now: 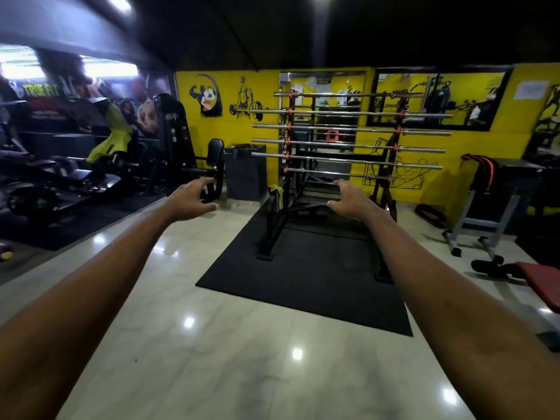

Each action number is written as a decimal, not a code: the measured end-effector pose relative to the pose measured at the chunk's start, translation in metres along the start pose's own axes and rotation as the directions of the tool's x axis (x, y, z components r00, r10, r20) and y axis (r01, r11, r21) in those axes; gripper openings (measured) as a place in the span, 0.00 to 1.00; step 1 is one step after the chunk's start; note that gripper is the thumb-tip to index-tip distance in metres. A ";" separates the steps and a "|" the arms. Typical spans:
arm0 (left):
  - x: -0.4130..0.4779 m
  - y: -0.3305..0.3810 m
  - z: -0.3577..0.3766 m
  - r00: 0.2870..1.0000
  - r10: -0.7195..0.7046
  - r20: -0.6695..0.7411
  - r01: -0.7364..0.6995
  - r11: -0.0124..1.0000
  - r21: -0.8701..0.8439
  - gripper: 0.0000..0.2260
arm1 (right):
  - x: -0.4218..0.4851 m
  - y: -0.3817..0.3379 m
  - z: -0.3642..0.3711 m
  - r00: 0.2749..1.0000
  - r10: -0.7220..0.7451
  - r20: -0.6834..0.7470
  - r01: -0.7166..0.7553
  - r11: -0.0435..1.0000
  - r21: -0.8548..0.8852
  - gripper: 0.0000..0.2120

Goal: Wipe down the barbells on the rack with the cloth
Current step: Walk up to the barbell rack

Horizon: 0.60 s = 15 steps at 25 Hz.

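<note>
Far left: gym machines (75, 165) along a blurred mural wall, a yellow-green rag-like thing draped on one; can't tell what it is.

Left hand (189, 200): arm stretched forward, palm down, fingers spread and loose, holding nothing. It hangs in the air over the floor (212, 344), well short of the rack.

Centre: cloth (276, 195), yellow-green, draped over the low left part of the rack frame, near the floor. Between the two hands in view, but far beyond them; neither hand touches it.

Rack (342, 189): black upright frame with orange pegs, stands on a black mat (303, 283) against the yellow wall. Barbells (348, 144): six chrome bars lying level on the pegs, stacked one above another, ends sticking out both sides. No plates on them. A mirror behind the rack.

Right hand (351, 201): arm also out front, palm down, fingers slightly curled, open and empty. It overlaps the rack's lower part in view but looks well apart from it, not in contact.

Far right: a bench (497, 207) with a red-black strap, and a red pad at the edge.

Progress: judged as the very start. Cloth not picked up, no bar touched, nothing shows any wiping done. Left to do: walk up, take the cloth off the frame, wipe all six bars.
</note>
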State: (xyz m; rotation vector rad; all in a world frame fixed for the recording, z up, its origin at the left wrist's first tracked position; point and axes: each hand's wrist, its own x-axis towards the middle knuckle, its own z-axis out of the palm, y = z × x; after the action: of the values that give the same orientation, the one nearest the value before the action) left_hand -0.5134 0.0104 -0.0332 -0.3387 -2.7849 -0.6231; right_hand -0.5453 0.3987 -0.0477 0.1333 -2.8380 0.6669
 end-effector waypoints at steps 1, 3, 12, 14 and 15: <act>0.028 -0.011 0.008 1.000 0.010 -0.006 -0.010 1.000 -0.004 0.34 | 0.027 0.004 0.009 1.000 0.008 -0.006 -0.008 1.000 0.005 0.34; 0.082 -0.033 0.020 1.000 0.015 0.006 -0.015 1.000 -0.009 0.34 | 0.081 0.008 0.025 0.999 0.032 -0.005 -0.032 0.999 0.004 0.34; 0.320 -0.119 0.061 0.997 0.051 0.050 -0.051 0.999 -0.012 0.33 | 0.307 0.022 0.078 0.998 0.070 0.004 -0.071 0.997 0.021 0.33; 0.374 -0.140 0.083 0.997 0.037 0.064 -0.036 0.999 -0.012 0.34 | 0.362 0.038 0.092 0.997 0.080 0.005 -0.080 0.997 0.022 0.33; 0.398 -0.147 0.093 0.997 0.029 0.065 -0.029 1.000 -0.008 0.34 | 0.388 0.047 0.098 0.997 0.082 0.007 -0.083 0.996 0.018 0.33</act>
State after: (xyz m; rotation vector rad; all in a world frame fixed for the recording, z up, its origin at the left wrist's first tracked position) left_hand -0.9474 -0.0117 -0.0484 -0.4074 -2.8348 -0.6262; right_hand -0.9479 0.3821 -0.0614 0.0214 -2.8574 0.7112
